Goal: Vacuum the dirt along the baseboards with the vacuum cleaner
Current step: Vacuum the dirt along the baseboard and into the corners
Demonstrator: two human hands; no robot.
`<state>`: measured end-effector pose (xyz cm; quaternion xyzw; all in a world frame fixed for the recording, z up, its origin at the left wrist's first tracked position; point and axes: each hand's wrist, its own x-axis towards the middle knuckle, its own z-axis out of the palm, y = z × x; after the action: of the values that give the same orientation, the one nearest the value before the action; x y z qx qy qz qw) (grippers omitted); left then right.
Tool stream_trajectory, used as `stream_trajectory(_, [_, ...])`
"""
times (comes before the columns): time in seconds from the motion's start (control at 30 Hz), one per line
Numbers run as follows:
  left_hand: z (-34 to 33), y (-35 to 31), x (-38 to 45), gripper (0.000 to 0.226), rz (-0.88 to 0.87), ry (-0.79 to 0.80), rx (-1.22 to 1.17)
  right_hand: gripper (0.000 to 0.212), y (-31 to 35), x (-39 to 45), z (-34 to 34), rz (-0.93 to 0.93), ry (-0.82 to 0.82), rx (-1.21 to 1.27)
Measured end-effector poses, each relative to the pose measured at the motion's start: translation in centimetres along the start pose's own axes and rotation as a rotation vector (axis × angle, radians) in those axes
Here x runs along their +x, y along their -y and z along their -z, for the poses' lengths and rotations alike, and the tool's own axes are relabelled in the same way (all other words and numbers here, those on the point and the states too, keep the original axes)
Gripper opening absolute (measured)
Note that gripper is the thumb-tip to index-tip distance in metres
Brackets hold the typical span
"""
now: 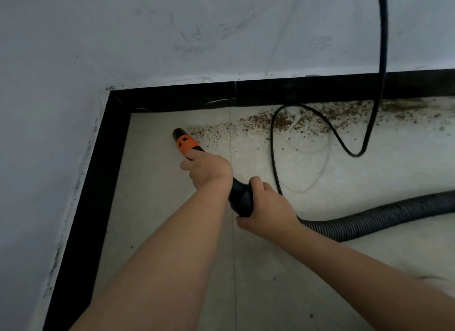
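My left hand grips the vacuum nozzle, a black tip with an orange collar, pointed toward the room corner on the pale floor. The tip sits just left of a trail of brown dirt that runs rightward along the black baseboard. My right hand holds the black handle end where the ribbed grey hose joins it. The hose trails off to the right across the floor.
A black power cord hangs down the white wall and loops over the dirt on the floor. A second run of black baseboard lines the left wall. Pale floor tiles stretch toward me.
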<state>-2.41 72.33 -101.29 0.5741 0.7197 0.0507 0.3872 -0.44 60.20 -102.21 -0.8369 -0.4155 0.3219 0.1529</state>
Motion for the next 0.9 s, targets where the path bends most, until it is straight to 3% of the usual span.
stream_trajectory(0.37, [0.0,3.0,-1.3,0.048,-0.155,0.012,0.152,0.048,0.2,-3.1,-2.0,-0.036,0.014,0.001])
stream_trajectory(0.9, [-2.2,3.6,-7.2,0.059,-0.111,0.04,0.142,0.047,-4.2,-6.8,0.0,0.03,0.057,0.04])
